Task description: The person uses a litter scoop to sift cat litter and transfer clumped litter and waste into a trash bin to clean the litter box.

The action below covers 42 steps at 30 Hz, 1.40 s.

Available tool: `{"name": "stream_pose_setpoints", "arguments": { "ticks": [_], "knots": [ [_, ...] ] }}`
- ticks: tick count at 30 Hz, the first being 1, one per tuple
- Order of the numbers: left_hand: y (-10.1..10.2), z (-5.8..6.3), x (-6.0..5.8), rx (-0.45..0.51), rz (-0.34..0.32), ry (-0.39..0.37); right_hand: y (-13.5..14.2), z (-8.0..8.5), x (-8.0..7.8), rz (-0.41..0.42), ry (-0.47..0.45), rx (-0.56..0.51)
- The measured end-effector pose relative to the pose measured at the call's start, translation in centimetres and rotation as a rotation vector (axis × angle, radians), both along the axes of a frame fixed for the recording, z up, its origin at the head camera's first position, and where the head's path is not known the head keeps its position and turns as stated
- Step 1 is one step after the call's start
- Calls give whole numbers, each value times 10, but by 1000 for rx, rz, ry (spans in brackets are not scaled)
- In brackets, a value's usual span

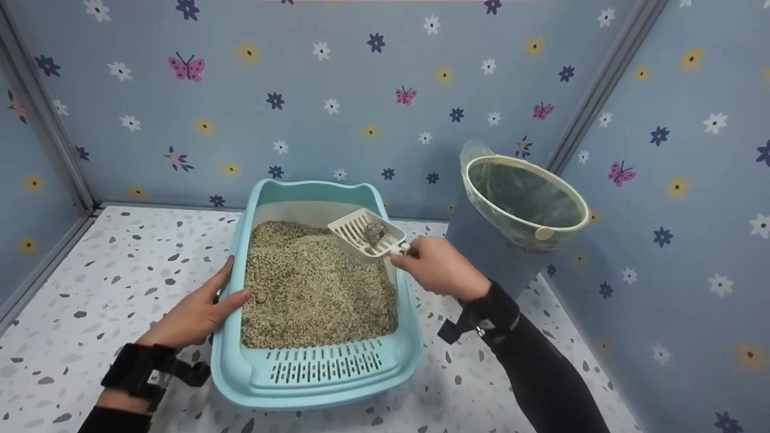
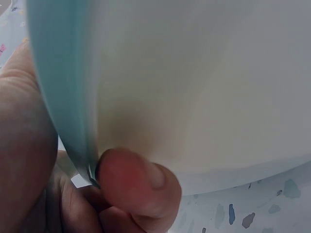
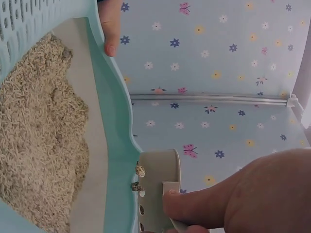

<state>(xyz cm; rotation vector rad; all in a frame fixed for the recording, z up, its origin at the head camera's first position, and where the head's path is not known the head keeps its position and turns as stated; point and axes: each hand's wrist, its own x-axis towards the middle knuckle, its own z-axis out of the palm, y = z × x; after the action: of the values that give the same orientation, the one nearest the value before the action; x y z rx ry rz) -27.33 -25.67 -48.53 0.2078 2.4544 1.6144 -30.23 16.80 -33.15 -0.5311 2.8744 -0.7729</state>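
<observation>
A light-blue litter box [image 1: 325, 391] stands on the floor, its inside covered with beige pellet litter [image 1: 313, 288]. My left hand [image 1: 194, 314] grips the box's left rim, thumb over the edge; in the left wrist view a fingertip [image 2: 133, 182] curls in under the rim. My right hand [image 1: 439, 267] holds a cream slotted litter scoop [image 1: 347, 228] by its short handle, above the right side of the box. On the scoop lies a greyish clump [image 1: 374, 233]. In the right wrist view, the thumb [image 3: 194, 206] presses on the scoop handle, and small bits show at the slots.
Right of the box stands a grey bin [image 1: 481, 252] with a cream ring [image 1: 586, 216] and a clear liner bag. Blue flowered walls [image 1: 331, 72] close in the back and sides. The floor [image 1: 120, 270] is white with grey speckles.
</observation>
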Motion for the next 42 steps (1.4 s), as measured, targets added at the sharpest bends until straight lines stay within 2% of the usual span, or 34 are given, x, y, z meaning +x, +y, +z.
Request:
{"name": "stream_pose_setpoints", "arguments": {
  "ticks": [6, 12, 23, 32, 42],
  "knots": [
    [0, 0, 0, 15, -3, 0, 22, 33, -8, -15, 59, 47],
    [0, 0, 0, 14, -3, 5, 50, 64, -18, -79, 57, 70],
    [1, 3, 2, 17, -15, 7, 105, 105, -23, -191, 36, 69],
    [1, 5, 3, -20, 9, -14, 148, 118, -37, -295, 29, 77],
    [0, 4, 3, 0, -3, -2, 181, 107, -52, -355, 27, 79]
  ]
}}
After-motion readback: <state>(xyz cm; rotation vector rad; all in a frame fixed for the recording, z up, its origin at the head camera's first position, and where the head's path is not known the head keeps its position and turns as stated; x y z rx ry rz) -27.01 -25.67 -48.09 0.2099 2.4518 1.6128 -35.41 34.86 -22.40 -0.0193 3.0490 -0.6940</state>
